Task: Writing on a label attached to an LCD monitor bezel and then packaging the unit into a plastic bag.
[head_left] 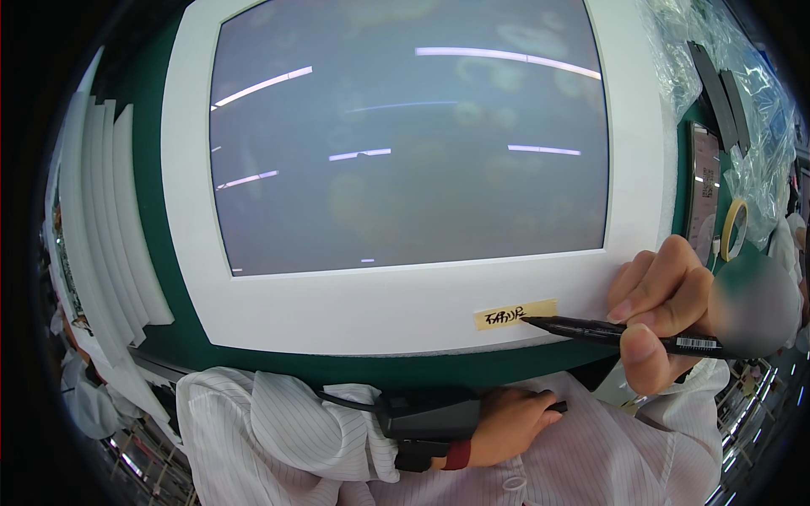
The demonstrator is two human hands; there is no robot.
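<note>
White panel fills table; stacked foam sheets block left, bagged clutter right, seemingly tight.

A large grey screen in a white frame is filling most of the view, lying flat and reflecting ceiling lights. A small yellowish rectangular label (handwritten in black) is sitting on the frame's lower edge. Clear plastic packaging is bunching at upper right.

single head view, fisheye, looking steeply down from close above, white panel fills centre frame, green table bending at left rim, own sleeves along lower edge
</note>
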